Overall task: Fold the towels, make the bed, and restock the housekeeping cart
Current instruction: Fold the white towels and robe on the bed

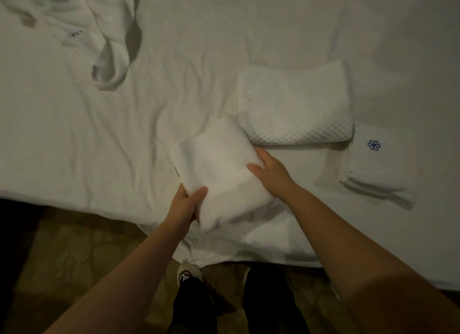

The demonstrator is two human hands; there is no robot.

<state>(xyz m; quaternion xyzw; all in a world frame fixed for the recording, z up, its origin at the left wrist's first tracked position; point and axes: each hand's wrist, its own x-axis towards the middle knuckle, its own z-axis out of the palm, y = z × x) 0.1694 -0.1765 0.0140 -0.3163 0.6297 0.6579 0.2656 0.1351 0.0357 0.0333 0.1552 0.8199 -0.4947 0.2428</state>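
Folded white towel (219, 174): held over the bed (74, 134) near its front edge, gripped at the left by the left hand (185, 201) and at the right by the right hand (271, 174), thumbs laid on top. A folded waffle-weave towel (296, 104) is laid just behind it, with a blue-emblem folded cloth (380, 159) further right. Crumpled white linen (99, 35) is left far left.
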